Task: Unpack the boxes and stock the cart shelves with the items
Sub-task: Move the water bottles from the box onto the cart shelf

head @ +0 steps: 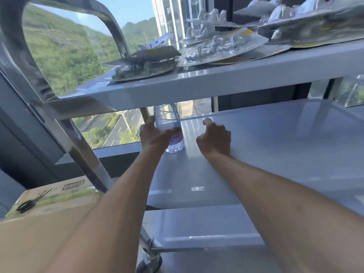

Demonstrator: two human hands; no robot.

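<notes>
A clear water bottle (pixel 171 123) with a purple label stands upright at the far left corner of the cart's middle shelf (pixel 275 146). My left hand (pixel 155 134) is wrapped round its lower body, thumb across the label. Just to the right, my right hand (pixel 213 137) hovers above the shelf with fingers loosely curled and holding nothing. The bottle's top is hidden behind the top shelf (pixel 216 79). Several blister packs (pixel 222 48) of metal hardware lie on the top shelf.
A cardboard box (pixel 59 196) stands at the lower left beside the cart, with black scissors (pixel 33 200) on its lid. The cart's chrome handle (pixel 23 62) arches at the left. A lower shelf (pixel 197 229) and a caster wheel (pixel 149 263) show below. A window lies behind.
</notes>
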